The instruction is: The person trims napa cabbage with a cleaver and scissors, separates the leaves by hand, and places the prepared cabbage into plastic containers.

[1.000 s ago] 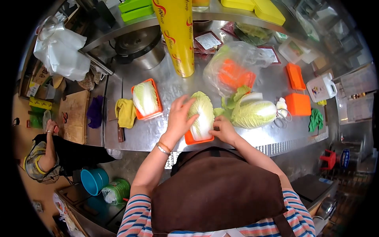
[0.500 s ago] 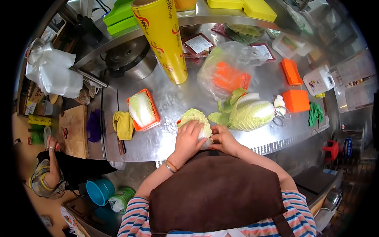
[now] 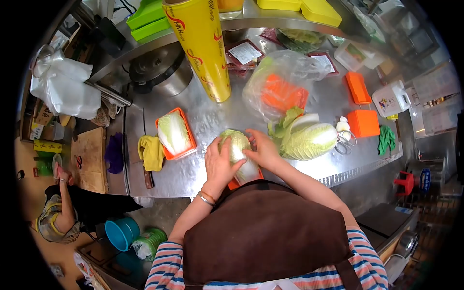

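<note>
Close to the table's front edge, a pale green and white piece of napa cabbage (image 3: 237, 143) lies in an orange tray (image 3: 233, 184), which is mostly hidden. My left hand (image 3: 218, 162) presses along its left side, fingers on the leafy end and thumb across the top. From the right, my right hand (image 3: 263, 150) cups the same piece, its thumb on the cabbage and its fingers curved around the far side. A larger napa cabbage (image 3: 309, 140) with loose outer leaves lies to the right. Another orange tray (image 3: 192, 142) holds a cabbage piece (image 3: 174, 133) on the left.
A tall yellow roll of wrap (image 3: 208, 63) stands behind. Around the table are a plastic bag (image 3: 261, 67) over something orange, orange boxes (image 3: 363, 123), scissors (image 3: 344, 145), a yellow cloth (image 3: 151, 153) and a knife (image 3: 148, 178). Another person (image 3: 60, 212) works at far left.
My right hand has moved up and forward along the cabbage piece, and its fingers have spread. My left hand has shifted slightly left. More of the piece and of its orange tray now shows.
</note>
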A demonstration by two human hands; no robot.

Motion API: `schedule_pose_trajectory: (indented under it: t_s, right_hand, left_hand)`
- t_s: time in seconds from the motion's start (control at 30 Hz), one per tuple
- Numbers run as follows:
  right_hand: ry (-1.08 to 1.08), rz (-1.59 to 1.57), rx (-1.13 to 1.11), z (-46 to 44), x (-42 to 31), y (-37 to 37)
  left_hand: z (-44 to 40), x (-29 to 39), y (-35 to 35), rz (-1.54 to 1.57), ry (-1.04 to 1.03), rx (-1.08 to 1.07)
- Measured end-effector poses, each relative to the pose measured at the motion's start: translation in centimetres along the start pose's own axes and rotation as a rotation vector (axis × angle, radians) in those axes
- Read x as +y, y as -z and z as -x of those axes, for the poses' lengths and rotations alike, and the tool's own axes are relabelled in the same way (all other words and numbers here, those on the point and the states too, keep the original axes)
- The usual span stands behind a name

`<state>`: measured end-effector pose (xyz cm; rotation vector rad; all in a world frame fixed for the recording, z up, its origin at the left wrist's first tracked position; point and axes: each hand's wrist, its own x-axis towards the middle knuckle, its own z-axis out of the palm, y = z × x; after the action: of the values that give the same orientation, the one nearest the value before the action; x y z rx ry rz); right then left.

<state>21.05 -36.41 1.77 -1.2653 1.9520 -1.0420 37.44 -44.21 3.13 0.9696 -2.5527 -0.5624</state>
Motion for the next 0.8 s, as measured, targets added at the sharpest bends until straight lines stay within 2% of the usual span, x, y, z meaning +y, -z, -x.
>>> schedule_pose_trajectory:
  t_s: [0.2, 0.3, 0.47, 0.57, 0.63, 0.7, 0.73, 0.8]
  right_hand:
    - [-0.043, 0.034, -0.043, 0.2, -0.3, -0.5]
    - [-0.124, -0.002, -0.074, 0.0, -0.5, -0.4]
    - [0.079, 0.249, -0.089, 0.2, -0.2, -0.9]
    - [0.03, 0.328, -0.075, -0.3, 0.9, -2.0]
    - [0.033, 0.252, -0.086, -0.1, 1.6, -1.9]
    - [0.04, 0.18, -0.102, 0.3, 2.2, -1.7]
    - [0.074, 0.155, -0.055, 0.8, 2.6, -1.7]
    - [0.111, 0.129, -0.012, 1.3, 1.9, -1.0]
  left_hand:
    - [1.0, -1.5, 0.2, 0.03, 0.126, 0.021]
    - [0.8, -1.4, 0.1, 0.041, 0.102, 0.062]
    - [1.1, -1.7, -0.4, 0.079, 0.113, 0.075]
    - [1.1, -1.5, -0.6, 0.119, 0.092, 0.084]
    - [0.8, -1.2, -0.4, 0.126, 0.08, 0.08]
    - [0.7, -1.0, -0.1, 0.252, 0.261, -0.067]
    - [0.7, -0.9, 0.2, 0.252, 0.263, -0.065]
    - [0.7, -0.8, 1.1, 0.131, 0.135, -0.018]
